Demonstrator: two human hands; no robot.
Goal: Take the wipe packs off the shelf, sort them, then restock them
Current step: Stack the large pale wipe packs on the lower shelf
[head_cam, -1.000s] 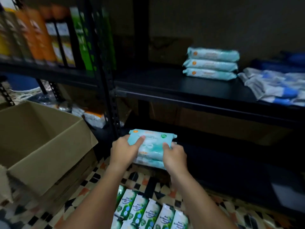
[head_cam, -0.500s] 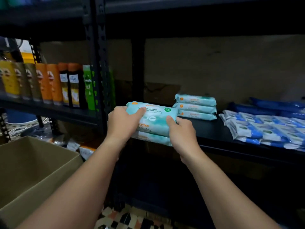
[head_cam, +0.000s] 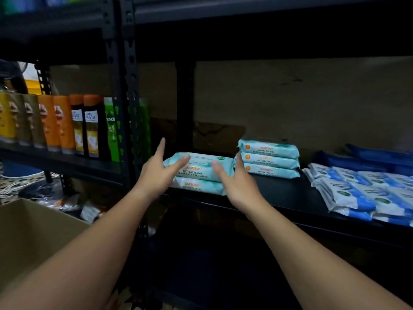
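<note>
Two teal wipe packs (head_cam: 199,173) lie stacked at the front of the black shelf (head_cam: 283,198). My left hand (head_cam: 159,170) is spread open against their left end, fingers apart. My right hand (head_cam: 234,182) is open at their right end, its fingertips just touching the top pack. Neither hand grips them. Right behind, a stack of three matching teal packs (head_cam: 268,158) sits on the same shelf. Blue-and-white wipe packs (head_cam: 362,191) lie in overlapping rows at the right.
A black upright post (head_cam: 125,108) divides the shelving. Left of it stand orange, dark and green bottles (head_cam: 67,126). An open cardboard box (head_cam: 33,233) sits low at the left. Dark blue packs (head_cam: 380,157) lie at the back right. Another shelf board runs overhead.
Both hands lifted the two teal packs from down near the floor up to the shelf, set them at its front edge, and have opened off them.
</note>
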